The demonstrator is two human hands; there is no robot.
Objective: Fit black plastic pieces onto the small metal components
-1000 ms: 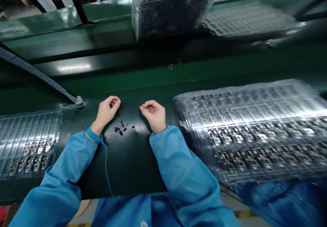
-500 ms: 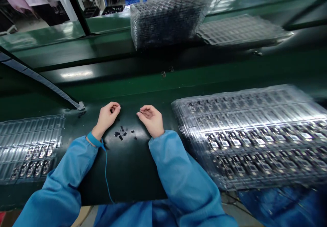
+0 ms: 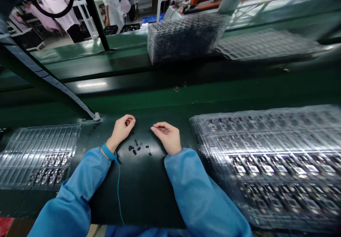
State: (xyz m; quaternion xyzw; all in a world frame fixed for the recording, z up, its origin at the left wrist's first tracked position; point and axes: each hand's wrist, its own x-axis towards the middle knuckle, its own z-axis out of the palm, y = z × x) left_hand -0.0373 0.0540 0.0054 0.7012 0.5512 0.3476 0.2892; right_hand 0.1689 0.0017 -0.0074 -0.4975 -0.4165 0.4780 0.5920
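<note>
My left hand (image 3: 122, 132), with a blue wrist strap (image 3: 108, 151) and cord, is held over the dark green work surface. Its thumb and forefinger are pinched together; whatever lies between them is too small to make out. Across from it, my right hand (image 3: 169, 137) also pinches thumb against fingers, and I cannot make out what is at the tips. The two hands are a short gap apart. On the surface between and just below them lie several small flat black pieces (image 3: 134, 151).
At right lies a clear compartment tray (image 3: 210, 151) with rows of small metallic electronic parts. Another clear tray (image 3: 16, 148), partly filled, is at left. Tray stacks (image 3: 183, 39) stand on the shelf behind. A slanted post (image 3: 64, 91) rises at left; people work beyond.
The view has swung, so the whole scene sits lower and further right. Both hands keep nearly the same places over the surface. A dark sliver at my right fingertips no longer shows clearly.
</note>
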